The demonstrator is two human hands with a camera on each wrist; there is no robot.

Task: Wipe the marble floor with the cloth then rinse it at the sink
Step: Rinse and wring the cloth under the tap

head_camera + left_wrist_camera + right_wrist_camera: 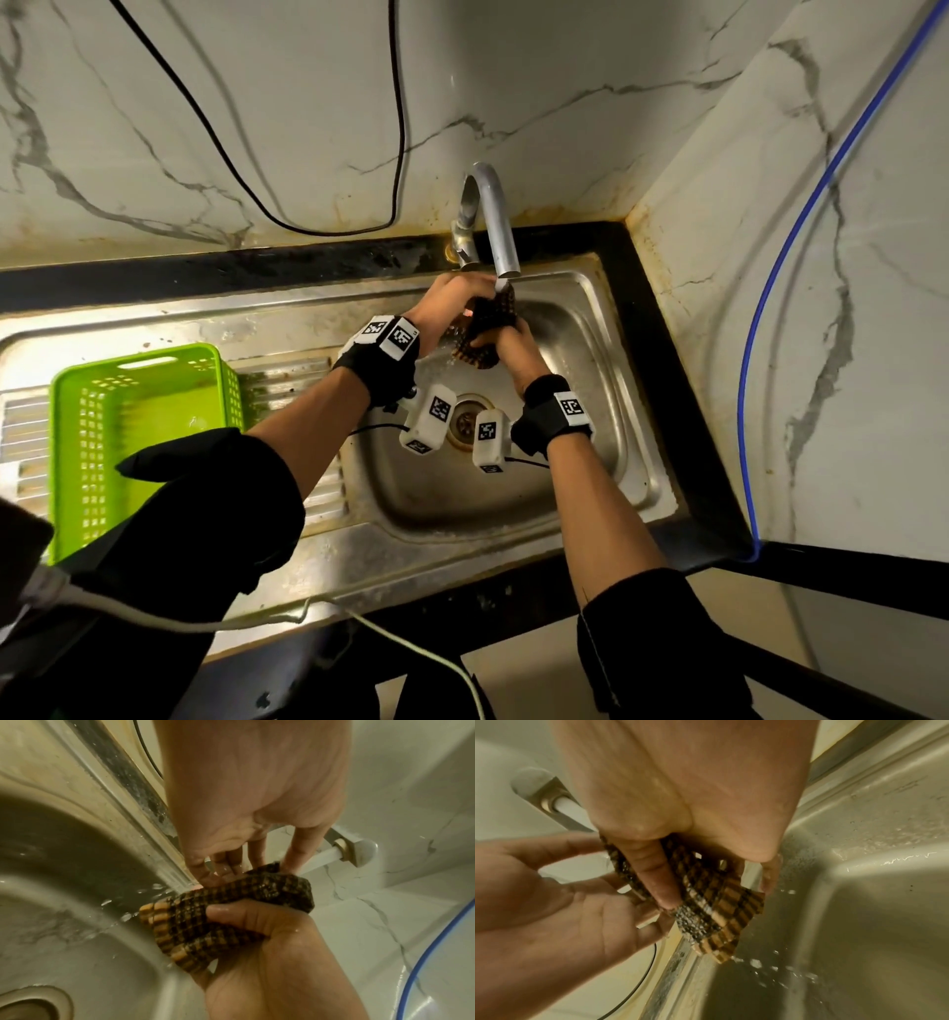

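Note:
A dark brown-and-tan checked cloth [490, 321] is bunched under the spout of the metal faucet [495, 221], above the steel sink [580, 462]. My right hand [506, 342] grips the cloth [231, 914] from below, with its thumb [654, 874] pressed across the wet fabric [718, 902]. My left hand [452, 300] reaches in from the left. Its fingers [226, 868] are straight and touch the cloth's upper edge, and its palm [590, 902] faces the cloth. Water drips and splashes off the cloth into the basin.
A green perforated basket [144, 437] stands on the draining board at the left. The drain [464, 416] lies below my wrists. A black cable [398, 128] hangs on the marble wall, a blue hose [770, 308] runs down the right wall, and a white cable [411, 652] crosses the counter's front edge.

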